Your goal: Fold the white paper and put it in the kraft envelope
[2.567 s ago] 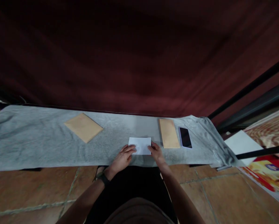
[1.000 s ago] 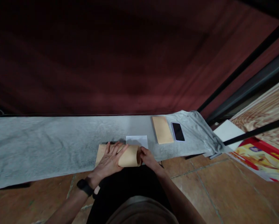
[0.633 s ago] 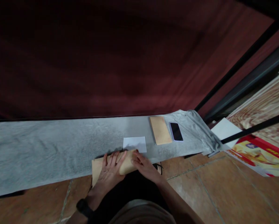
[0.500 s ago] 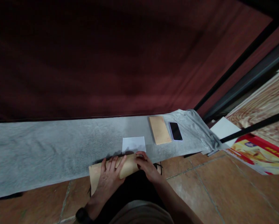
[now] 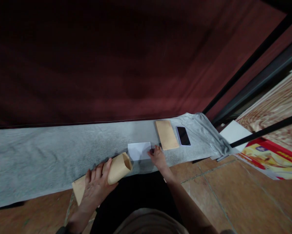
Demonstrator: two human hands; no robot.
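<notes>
My left hand [image 5: 96, 182] is wrapped over a brown paper envelope [image 5: 118, 169] at the front edge of the cloth-covered surface. The envelope bulges, and its mouth gapes toward the right. A white sheet of paper [image 5: 138, 151] lies flat just beyond that mouth. At the sheet's right edge, the fingers of my right hand [image 5: 158, 158] are curled together, thumb and fingertips on the paper's margin. A small dark patch between these fingertips is too unclear to name.
A second brown envelope [image 5: 167, 135] lies flat to the right of the sheet, with a phone [image 5: 184, 136] beside it. Grey cloth [image 5: 50, 152] covers the long narrow surface. Dark metal bars [image 5: 248, 65] and a red-and-yellow box [image 5: 272, 157] stand at the right.
My right hand has left the envelope's mouth and moved right and forward to the white sheet. My left hand has shifted left with the envelope, now tilted with its opening showing.
</notes>
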